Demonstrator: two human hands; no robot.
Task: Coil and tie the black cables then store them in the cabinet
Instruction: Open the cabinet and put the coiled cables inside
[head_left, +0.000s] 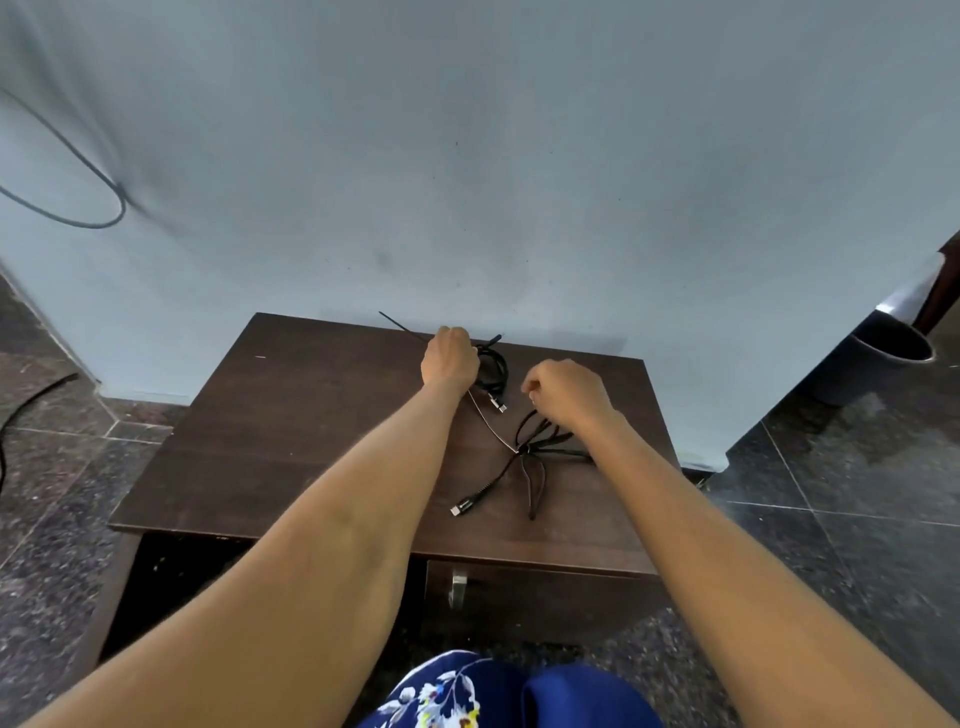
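Currently both hands are over the dark brown wooden cabinet top (311, 415), which sits against the pale blue wall (519, 156).

Left hand (449, 358): fingers curled, at the far edge of the top, on the small coiled black cable (493, 371). It looks like it grips the coil, but the back of the hand hides the fingers, so contact is partly a guess. A thin black zip tie (397, 326) sticks out past the hand toward the wall, tilted up-left. Coil's metal plug (496, 402) lies just in front of the hand.

Right hand (569, 392): fingers curled in a loose fist, hovering above the second black cable bundle (540, 447). Cannot tell whether it pinches anything; nothing is clearly visible between the fingers.

Second bundle is gathered at the middle by a pale thin tie (488, 421), whose long tail runs back toward the left wrist. Loops fan out on both sides; one connector end (460, 506) points toward the near edge of the top.

Both cables are on the cabinet top, not inside. Cabinet front: closed right door with a metal handle (458, 584), dark open compartment (182, 582) on the left.

Surroundings: dark speckled tile floor (857, 493), grey bin (883, 358) at right, grey cable loop on the wall (111, 208) at upper left, blue floral fabric (467, 696) at the bottom edge.
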